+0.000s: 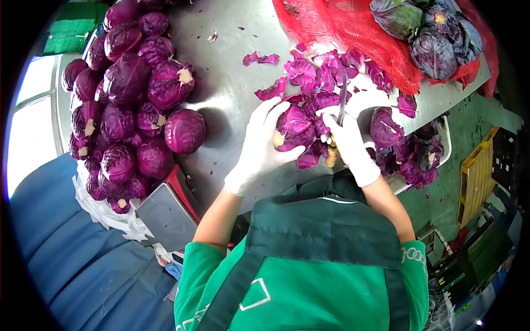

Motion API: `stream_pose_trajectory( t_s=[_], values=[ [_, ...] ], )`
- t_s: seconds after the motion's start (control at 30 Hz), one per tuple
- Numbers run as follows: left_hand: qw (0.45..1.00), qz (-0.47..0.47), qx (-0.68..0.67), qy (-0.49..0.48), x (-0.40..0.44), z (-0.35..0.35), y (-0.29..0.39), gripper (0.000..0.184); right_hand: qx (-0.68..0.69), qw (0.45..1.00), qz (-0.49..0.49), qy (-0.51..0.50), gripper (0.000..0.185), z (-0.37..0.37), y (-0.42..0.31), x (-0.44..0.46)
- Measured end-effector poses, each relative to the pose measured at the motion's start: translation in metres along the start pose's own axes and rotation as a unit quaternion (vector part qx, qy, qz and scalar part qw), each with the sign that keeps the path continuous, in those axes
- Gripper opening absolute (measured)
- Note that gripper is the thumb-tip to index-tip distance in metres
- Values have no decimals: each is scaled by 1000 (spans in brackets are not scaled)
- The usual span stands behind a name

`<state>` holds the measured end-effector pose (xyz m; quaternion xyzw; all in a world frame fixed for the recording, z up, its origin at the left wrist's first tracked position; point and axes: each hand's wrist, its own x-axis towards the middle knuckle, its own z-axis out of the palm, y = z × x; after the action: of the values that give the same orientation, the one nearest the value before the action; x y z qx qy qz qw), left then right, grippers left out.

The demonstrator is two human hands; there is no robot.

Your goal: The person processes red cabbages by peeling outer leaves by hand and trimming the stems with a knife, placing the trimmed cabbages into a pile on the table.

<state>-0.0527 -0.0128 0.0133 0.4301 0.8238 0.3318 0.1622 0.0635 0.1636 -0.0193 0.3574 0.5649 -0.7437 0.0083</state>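
gloved hands (260,144), glossy round cabbage (295,126)

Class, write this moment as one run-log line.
left hand: gripping red cabbage | right hand: gripping knife, blade pointing away from wearer | loose cabbage leaves: on metal table | whole red cabbages: piled at left

A steel table (221,66) is carrying a heap of purple cabbages (126,77) along its left side, some lying atop others. Loose leaves (301,71) are lying scattered across the middle, 2 of them resting just beside the main litter. A red net (342,33) is spreading over the far right part, dark cabbages (433,55) are sitting amid it, and 1 trimmed-looking head (385,129) is resting near the right edge.
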Motion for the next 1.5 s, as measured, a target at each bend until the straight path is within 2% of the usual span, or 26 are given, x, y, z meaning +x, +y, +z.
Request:
stream_pose_trajectory(
  t_s=[0.07,0.13,0.17,0.3,0.37,0.4,0.47,0.5,0.53,0.6,0.67,0.7,0.77,0.83,0.9,0.97,1.0,1.03,1.1,1.13,1.27,1.3,1.37,1.43,1.47,1.5],
  values=[
    [1000,3,-3,12,-3,4,-8,87,-79,995,-33,59,18,2,5,-1],
    [952,-123,-276,41,-11,9,-20,87,98,991,-45,77,16,-1,0,0],
    [953,-123,-273,44,-14,10,-23,87,182,978,-46,86,15,-4,3,5],
    [940,-138,-291,110,-18,17,-9,85,254,962,-3,103,13,-21,11,18],
    [963,-82,-214,142,-29,28,-16,85,317,932,-91,148,14,-51,23,34],
    [955,-101,-233,154,-34,33,-16,87,226,941,-90,236,16,-62,16,37],
    [954,-112,-221,171,-37,36,-13,88,-35,961,-108,254,19,-64,-2,25],
    [951,-126,-212,184,-39,39,-11,89,-165,945,-150,239,20,-56,-4,18],
    [948,-134,-211,196,-40,43,-12,88,-96,960,-192,179,41,-39,-6,7],
    [942,-145,-226,201,-40,44,-7,88,-300,926,-194,121,70,-8,-11,-19],
    [936,-157,-238,205,-42,38,1,87,-418,902,-103,43,86,11,4,-28],
    [955,-161,-150,200,-42,30,8,86,-408,911,-58,21,90,18,11,-26],
    [965,-167,-58,196,-41,15,15,85,-309,943,-121,24,82,21,26,-26],
    [982,-60,64,165,-40,3,12,85,-276,955,-109,1,75,21,16,-27],
    [988,-23,24,151,-34,-3,-1,89,-245,965,-97,-16,67,17,20,-24],
    [996,59,66,-25,-24,-18,-5,98,-284,932,-218,50,53,14,43,-15],
    [995,52,63,-57,-20,-27,2,100,-279,928,-238,63,49,14,37,-17],
    [995,53,62,-57,-17,-36,5,100,-280,928,-238,64,49,12,27,-18],
    [978,45,121,-166,-14,-48,9,97,-287,952,-93,53,49,9,11,-16],
    [957,65,218,-178,-15,-49,8,100,-287,951,-97,65,53,4,18,-8],
    [964,86,237,-78,-7,-43,1,111,-289,938,-138,136,55,-8,37,3],
    [974,94,208,-14,-8,-31,-8,112,-251,949,-139,133,53,-12,50,6],
    [998,-1,28,64,-10,-7,-25,115,-210,958,-142,131,51,-9,49,-1],
    [996,-59,-21,62,-14,-5,-17,118,-170,975,-141,28,47,8,16,-28],
    [997,-65,18,34,-16,-13,-7,117,-216,975,-40,-21,43,11,-1,-42],
    [996,-72,57,6,-19,-18,-2,117,-245,963,-109,0,40,12,26,-37]
  ],
)
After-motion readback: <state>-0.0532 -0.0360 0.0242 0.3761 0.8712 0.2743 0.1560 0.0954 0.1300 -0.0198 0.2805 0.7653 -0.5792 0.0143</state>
